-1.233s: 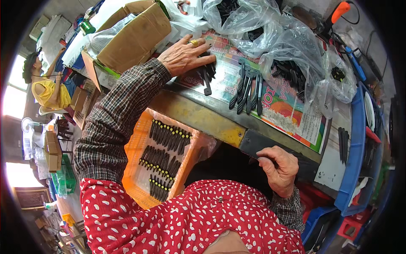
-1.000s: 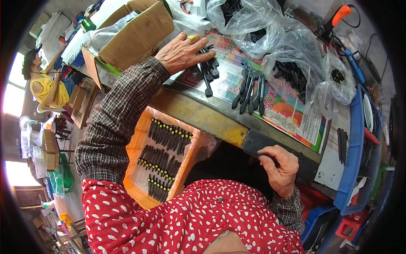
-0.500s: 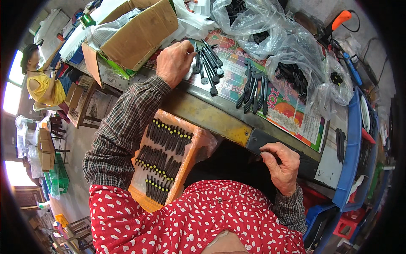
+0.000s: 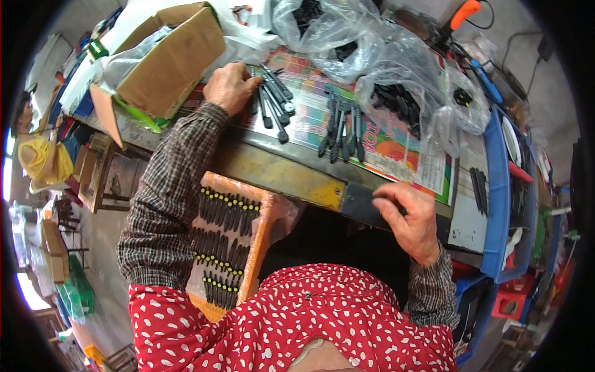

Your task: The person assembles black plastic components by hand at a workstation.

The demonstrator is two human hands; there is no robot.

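Note:
On the table's far left part, my left hand (image 4: 228,88) rests at the left edge of a fanned bunch of black elongated plastic pieces (image 4: 274,102). Its fingers are bent and partly hidden, and I cannot make out what they hold. A second bunch of similar black pieces (image 4: 343,130) lies to the right on the printed sheet (image 4: 304,99). My right hand (image 4: 409,218) hovers over the table's near edge, thumb and fingers curled together; a dark spot shows between them, too small to name. Below my left forearm stands an orange crate (image 4: 255,257) with rows of black pieces with yellow ends.
Clear plastic bags (image 4: 390,62) of black parts spread over the back right. An open cardboard box (image 4: 173,62) stands at the back left. A blue tray (image 4: 496,248) borders the table's right side. Another person in yellow (image 4: 46,158) sits far left.
The whole view has shifted, so the table appears further left. My right hand has moved slightly rightward and up over the table edge. My left hand stays beside the fanned pieces.

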